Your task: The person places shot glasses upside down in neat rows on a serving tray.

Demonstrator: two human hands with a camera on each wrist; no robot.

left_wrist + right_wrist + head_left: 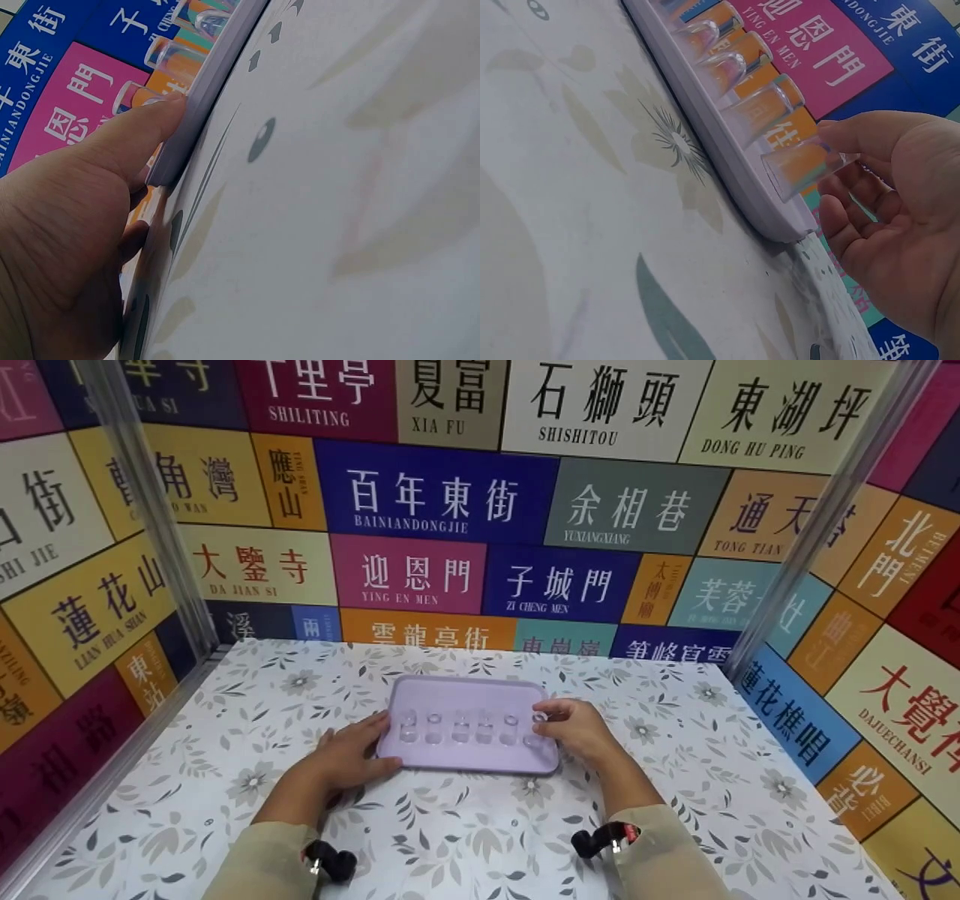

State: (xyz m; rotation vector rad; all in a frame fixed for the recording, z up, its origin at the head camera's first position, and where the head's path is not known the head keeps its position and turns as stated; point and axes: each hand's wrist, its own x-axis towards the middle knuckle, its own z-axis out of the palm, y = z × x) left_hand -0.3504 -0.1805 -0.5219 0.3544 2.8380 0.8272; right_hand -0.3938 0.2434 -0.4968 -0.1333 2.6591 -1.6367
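A lilac tray point(472, 765) lies on the table with several small clear cups point(434, 729) standing in a row on it. At its left end, my left hand point(341, 757) grips the tray, thumb by the near corner and the other fingers along the side. In the left wrist view the thumb point(154, 124) overlaps the tray's rim. My right hand point(581, 729) pinches the upper part of the rightmost clear cup point(799, 171) between thumb and forefinger. This cup stands at the tray's right end, slightly tilted in the right wrist view, with its lower end close over the tray.
A white tablecloth point(255, 784) with grey flowers and leaves covers the table. Behind it rises a wall of coloured sign panels point(439, 495). Clear upright edges point(795, 536) stand at the table's back corners.
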